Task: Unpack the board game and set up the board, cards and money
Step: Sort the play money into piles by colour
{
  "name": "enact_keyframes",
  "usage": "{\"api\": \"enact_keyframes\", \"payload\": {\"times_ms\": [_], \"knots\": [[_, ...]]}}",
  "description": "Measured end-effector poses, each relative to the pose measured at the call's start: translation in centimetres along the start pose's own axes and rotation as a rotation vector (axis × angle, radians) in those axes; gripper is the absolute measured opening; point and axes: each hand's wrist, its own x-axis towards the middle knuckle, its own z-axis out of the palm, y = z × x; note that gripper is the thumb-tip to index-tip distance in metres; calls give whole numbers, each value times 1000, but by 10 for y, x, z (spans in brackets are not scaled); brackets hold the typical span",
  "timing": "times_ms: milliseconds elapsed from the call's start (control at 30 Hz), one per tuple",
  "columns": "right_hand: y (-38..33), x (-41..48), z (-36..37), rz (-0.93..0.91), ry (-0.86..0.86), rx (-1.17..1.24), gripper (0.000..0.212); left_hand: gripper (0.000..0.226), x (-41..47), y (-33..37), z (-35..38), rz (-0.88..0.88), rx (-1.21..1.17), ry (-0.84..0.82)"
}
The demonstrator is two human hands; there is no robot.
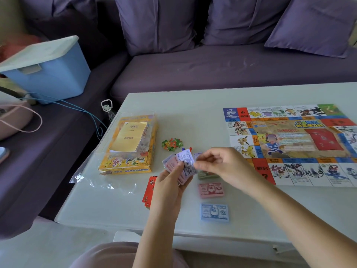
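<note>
On the table: the game board lies unfolded and flat at the right side, printed face up.
Left hand: fingers curled round a fan of purple notes, thumb across their face, held just above the tabletop.
Right hand: thumb and fingertips pinched on the right edge of the purple notes; finer detail is blurred.
Money stacks: the green stack is partly hidden under the right hand. The pink 1000 stack and blue 500 stack lie nearer the person, apart, in one column.
Red cards: beside the left wrist, partly hidden by it.
Game box: yellow, left of the hands, with a booklet on top.
Paper pieces: green and orange, clustered between box and board.
</note>
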Motion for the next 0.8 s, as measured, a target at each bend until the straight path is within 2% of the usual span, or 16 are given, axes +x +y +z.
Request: {"api": "enact_keyframes", "payload": {"times_ms": [133,233,333,633,800], "knots": [[2,-2,14,80,82,192,8,21,-6,-1,4,25,-39,-92],[-1,11,0,69,157,222,2,17,-8,-1,5,44,-7,-59],[-4,27,-21,56,154,147,8,14,-6,1,3,53,29,6],[6,61,-48,130,-70,-344,9,12,-1,2,4,37,29,47],[12,68,-42,114,-71,-373,2,13,0,4,3,34,17,59]]}}
